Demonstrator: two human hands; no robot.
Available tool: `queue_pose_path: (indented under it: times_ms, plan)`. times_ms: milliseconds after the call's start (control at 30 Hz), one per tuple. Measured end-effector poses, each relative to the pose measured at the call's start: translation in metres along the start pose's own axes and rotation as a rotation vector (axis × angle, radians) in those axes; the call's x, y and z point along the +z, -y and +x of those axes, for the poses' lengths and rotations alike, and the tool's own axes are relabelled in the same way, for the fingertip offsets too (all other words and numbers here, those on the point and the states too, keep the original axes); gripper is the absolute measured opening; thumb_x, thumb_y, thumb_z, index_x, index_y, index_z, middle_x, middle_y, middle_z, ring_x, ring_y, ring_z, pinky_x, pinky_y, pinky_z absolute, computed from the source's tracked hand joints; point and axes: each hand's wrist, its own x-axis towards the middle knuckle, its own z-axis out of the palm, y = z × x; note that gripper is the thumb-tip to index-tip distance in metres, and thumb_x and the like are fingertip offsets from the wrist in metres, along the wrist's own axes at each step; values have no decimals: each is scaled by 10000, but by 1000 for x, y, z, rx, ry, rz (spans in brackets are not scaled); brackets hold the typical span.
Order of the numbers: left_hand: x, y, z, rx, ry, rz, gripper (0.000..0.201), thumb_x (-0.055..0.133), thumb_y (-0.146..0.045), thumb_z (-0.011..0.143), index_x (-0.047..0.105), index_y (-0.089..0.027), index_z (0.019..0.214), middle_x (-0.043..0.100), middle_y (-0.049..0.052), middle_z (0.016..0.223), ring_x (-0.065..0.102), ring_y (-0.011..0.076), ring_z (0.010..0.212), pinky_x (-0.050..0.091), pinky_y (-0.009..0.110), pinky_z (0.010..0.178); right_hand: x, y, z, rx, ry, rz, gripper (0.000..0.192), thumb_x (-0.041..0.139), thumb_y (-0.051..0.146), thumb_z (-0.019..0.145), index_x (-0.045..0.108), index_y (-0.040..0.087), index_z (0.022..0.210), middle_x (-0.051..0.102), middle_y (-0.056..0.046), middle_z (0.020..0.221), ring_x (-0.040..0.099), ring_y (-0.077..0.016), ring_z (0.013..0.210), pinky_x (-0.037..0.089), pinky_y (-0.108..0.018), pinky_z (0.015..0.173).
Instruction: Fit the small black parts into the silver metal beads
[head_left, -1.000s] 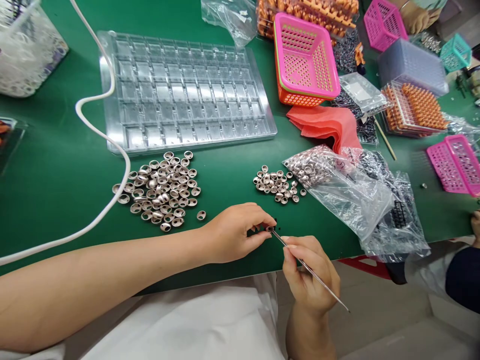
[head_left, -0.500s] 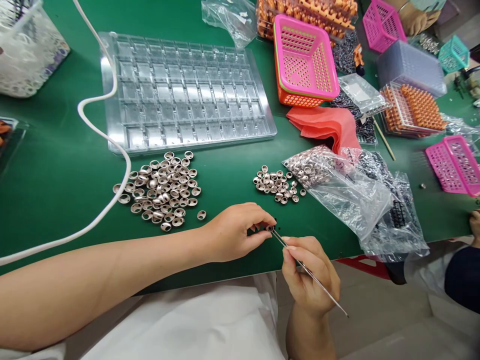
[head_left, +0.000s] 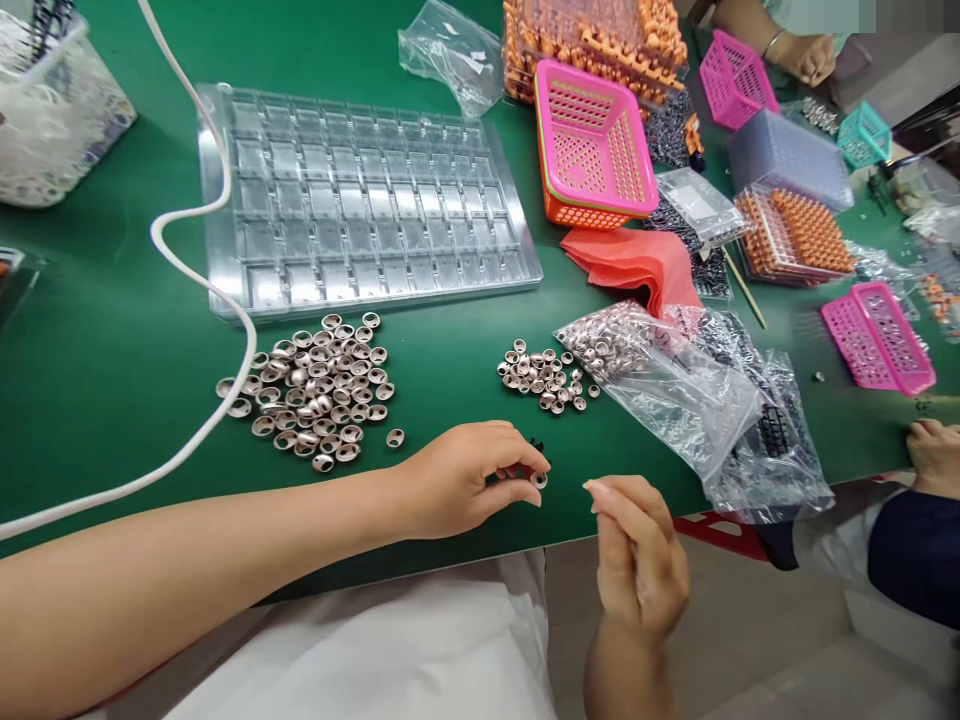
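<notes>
My left hand (head_left: 480,478), at the table's front edge, pinches a small silvery ring-like metal part (head_left: 539,481) between thumb and forefinger. Just beyond those fingertips lie a few tiny black pieces (head_left: 537,445) on the green surface. To the right, apart from the left, my right hand (head_left: 639,555) is raised with thumb and fingers pressed together. Whatever it may hold is hidden; no tweezers show. A large heap of hollow silvery metal parts (head_left: 315,390) lies left of my left hand, with a smaller heap of little metal rings (head_left: 544,375) beyond it.
A clear compartment tray (head_left: 367,200) lies behind the heaps, a white cable (head_left: 169,240) crossing its left side. Stacked pink baskets (head_left: 596,140), red cloth (head_left: 637,265) and plastic bags of parts (head_left: 667,390) are at the right. Another person's hand (head_left: 806,58) is at the far right.
My right hand has moved slightly right, away from the left hand. The tweezers that were in it, touching the small part, are no longer visible. The view has shifted a little.
</notes>
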Motion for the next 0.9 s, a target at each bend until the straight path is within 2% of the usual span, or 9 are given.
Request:
queue_pose_path:
  times_ms: [133, 267, 567, 767, 900]
  plan:
    - [1, -1, -1, 68, 38, -32, 117, 654, -258, 981, 686, -149, 1008, 751, 44, 869, 635, 144, 769, 504, 232, 733, 4, -8, 0, -94, 98, 27, 407, 644, 22, 895, 633, 216, 1253, 681, -59, 944, 635, -152, 770, 560, -310, 638]
    - [2, -2, -2, 90, 69, -38, 124, 648, -257, 986, 685, -140, 1006, 743, 51, 850, 631, 146, 761, 501, 231, 722, 5, -11, 4, -211, 168, -24, 381, 682, 22, 870, 652, 195, 1208, 705, -66, 926, 634, -162, 793, 559, -311, 649]
    - [4, -4, -4, 139, 86, -8, 150, 581, -270, 1024, 671, -149, 1020, 738, 56, 831, 624, 157, 736, 495, 250, 694, -1, -19, -1, -422, 241, -100, 294, 612, 46, 913, 671, 89, 1198, 720, -107, 962, 622, -202, 868, 533, -354, 702]
    - [5, -5, -4, 184, 73, 47, 174, 532, -251, 1041, 658, -135, 1008, 720, 60, 792, 617, 170, 723, 500, 264, 679, -5, -16, 3, -475, 301, -152, 270, 582, 75, 926, 680, 84, 1177, 710, -125, 992, 618, -216, 874, 514, -358, 686]
    - [6, -6, -6, 165, 85, 41, 155, 529, -239, 1040, 650, -145, 1018, 726, 57, 814, 629, 168, 737, 503, 258, 685, -7, -12, 8, -498, 324, -190, 245, 575, 62, 923, 685, 75, 1141, 709, -131, 1008, 621, -222, 893, 510, -361, 688]
